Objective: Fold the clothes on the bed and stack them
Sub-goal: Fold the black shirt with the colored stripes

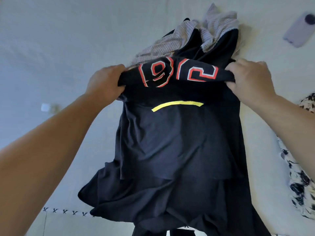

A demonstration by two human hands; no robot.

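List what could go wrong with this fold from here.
1. Both hands, left and right, grip bunched corners of the black shirt; its lower hem is rumpled, so the fold may come out crooked.
2. The shirt's far end lies over the grey garment; pulling may drag it along.
3. The phone lies nearby on the bed; swung cloth might knock it.

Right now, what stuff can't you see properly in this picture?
Head view only:
- Pile of clothes: its lower part is hidden behind the black shirt that the left hand and right hand hold up.
- Shirt's bottom: cut off by the lower edge.
- Phone: blurred.
- Patterned cloth: cut off by the right edge.
- Small white thing on the bed: too blurred to name.
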